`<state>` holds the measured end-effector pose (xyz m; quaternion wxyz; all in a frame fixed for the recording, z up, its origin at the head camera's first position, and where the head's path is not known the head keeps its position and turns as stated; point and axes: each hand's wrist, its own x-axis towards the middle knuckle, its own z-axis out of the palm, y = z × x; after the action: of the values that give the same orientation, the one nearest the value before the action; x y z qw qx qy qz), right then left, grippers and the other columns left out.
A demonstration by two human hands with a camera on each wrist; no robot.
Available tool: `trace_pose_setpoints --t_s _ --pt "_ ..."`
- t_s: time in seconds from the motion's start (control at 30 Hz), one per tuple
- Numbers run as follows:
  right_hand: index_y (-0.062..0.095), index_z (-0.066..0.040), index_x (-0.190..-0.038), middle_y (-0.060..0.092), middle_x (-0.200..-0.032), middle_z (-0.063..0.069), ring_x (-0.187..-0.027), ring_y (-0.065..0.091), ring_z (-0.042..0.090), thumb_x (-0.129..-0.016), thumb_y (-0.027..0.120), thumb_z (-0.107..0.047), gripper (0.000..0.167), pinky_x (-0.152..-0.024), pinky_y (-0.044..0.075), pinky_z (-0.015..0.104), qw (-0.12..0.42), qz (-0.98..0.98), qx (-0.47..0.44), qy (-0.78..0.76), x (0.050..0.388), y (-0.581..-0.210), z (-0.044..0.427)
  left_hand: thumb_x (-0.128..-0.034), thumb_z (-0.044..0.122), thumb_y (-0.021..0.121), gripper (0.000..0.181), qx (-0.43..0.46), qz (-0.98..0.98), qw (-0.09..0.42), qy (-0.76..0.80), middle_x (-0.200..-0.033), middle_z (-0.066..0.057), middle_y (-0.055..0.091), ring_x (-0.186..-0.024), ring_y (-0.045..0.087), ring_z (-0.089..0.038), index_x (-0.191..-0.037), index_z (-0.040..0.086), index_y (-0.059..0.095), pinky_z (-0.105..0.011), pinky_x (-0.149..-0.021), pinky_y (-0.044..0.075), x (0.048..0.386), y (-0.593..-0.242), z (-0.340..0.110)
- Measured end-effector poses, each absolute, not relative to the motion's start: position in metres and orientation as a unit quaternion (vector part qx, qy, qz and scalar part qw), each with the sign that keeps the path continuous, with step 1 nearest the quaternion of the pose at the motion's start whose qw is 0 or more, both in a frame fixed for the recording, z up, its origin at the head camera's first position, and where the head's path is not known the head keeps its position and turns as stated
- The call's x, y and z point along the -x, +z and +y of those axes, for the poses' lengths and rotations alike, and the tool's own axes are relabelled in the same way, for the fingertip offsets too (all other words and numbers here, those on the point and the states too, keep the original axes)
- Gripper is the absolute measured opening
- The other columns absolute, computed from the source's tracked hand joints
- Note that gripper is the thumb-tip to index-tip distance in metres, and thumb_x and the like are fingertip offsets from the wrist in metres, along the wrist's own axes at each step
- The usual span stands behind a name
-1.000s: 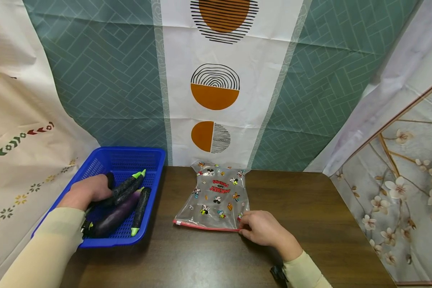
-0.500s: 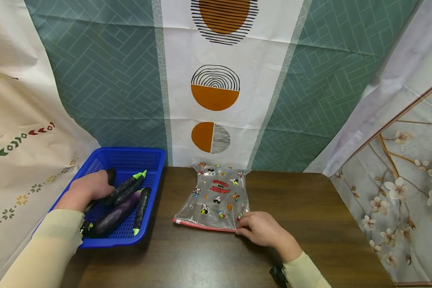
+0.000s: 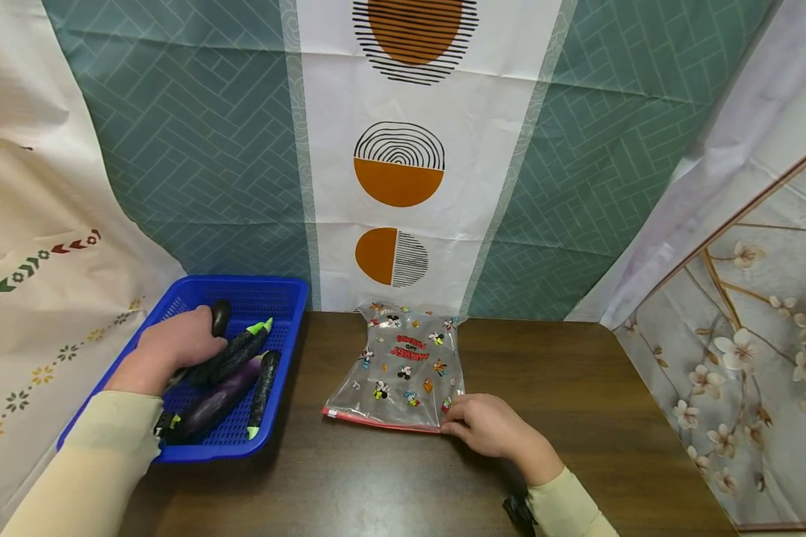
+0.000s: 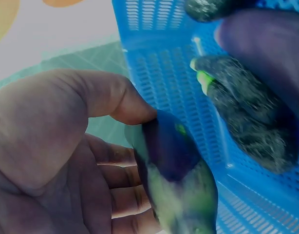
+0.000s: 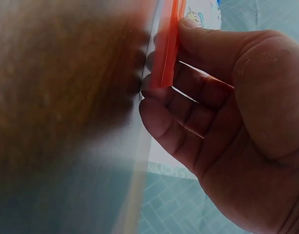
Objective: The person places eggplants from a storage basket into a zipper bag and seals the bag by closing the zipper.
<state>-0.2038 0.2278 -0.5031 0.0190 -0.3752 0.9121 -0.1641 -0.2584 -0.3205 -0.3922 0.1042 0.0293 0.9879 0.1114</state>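
Observation:
My left hand [image 3: 181,343] is inside the blue basket [image 3: 289,358], where it grips a dark eggplant [image 3: 222,317]. In the left wrist view, thumb and fingers close round that eggplant [image 4: 176,161], which has a greenish patch. Beside it in the basket lie a larger purple eggplant [image 3: 208,410] and dark green zucchini [image 3: 264,395] with bright green stem ends. On the table, a clear printed zipper bag [image 3: 392,373] lies flat, its red zip edge towards me. My right hand [image 3: 486,425] pinches the bag's near right corner; the red zip strip [image 5: 165,53] shows between thumb and fingers.
The brown wooden table [image 3: 376,485] runs up to a patterned cloth [image 3: 403,216] hung behind it. A cream cloth [image 3: 47,283] hangs at the left, close to the basket, and a floral panel [image 3: 766,373] stands at the right.
My left hand has shifted slightly up and to the right, and more of the eggplant shows beyond its fingers. My right hand stays at the bag's corner.

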Motion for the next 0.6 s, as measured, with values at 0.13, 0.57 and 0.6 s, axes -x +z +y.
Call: trace_pose_setpoints --t_s 0.13,0.57,0.6 --pt "0.084 -0.022 -0.094 0.069 -0.093 -0.018 -0.084 0.067 0.003 -0.102 0.083 -0.022 0.008 -0.078 0.060 0.033 0.023 0.915 0.371 -0.159 0.205 -0.503 0.227 -0.0980 0.032 0.069 0.067 -0.035 0.989 0.088 0.113 -0.108 -0.030 0.067 -0.088 0.064 -0.040 -0.136 -0.020 0.048 -0.059 -0.071 0.055 0.257 -0.388 -0.310" --pt "0.082 -0.019 -0.091 0.071 -0.092 -0.012 -0.082 0.068 0.007 -0.093 0.086 -0.017 0.005 -0.075 0.060 0.035 -0.013 0.916 0.378 -0.130 0.203 -0.503 0.227 -0.0970 0.030 0.069 0.055 -0.070 0.990 0.025 0.118 -0.102 -0.022 0.067 -0.080 0.064 -0.035 -0.128 -0.012 0.054 -0.054 -0.066 0.054 0.253 -0.379 -0.275" --pt "0.082 -0.021 -0.089 0.070 -0.091 -0.014 -0.080 0.068 0.007 -0.092 0.086 -0.018 0.006 -0.073 0.060 0.034 -0.024 0.918 0.376 -0.125 0.202 -0.504 0.227 -0.0974 0.031 0.069 0.055 -0.071 0.990 0.023 0.120 -0.102 -0.021 0.067 -0.080 0.063 -0.035 -0.129 -0.012 0.054 -0.052 -0.065 0.053 0.252 -0.378 -0.272"
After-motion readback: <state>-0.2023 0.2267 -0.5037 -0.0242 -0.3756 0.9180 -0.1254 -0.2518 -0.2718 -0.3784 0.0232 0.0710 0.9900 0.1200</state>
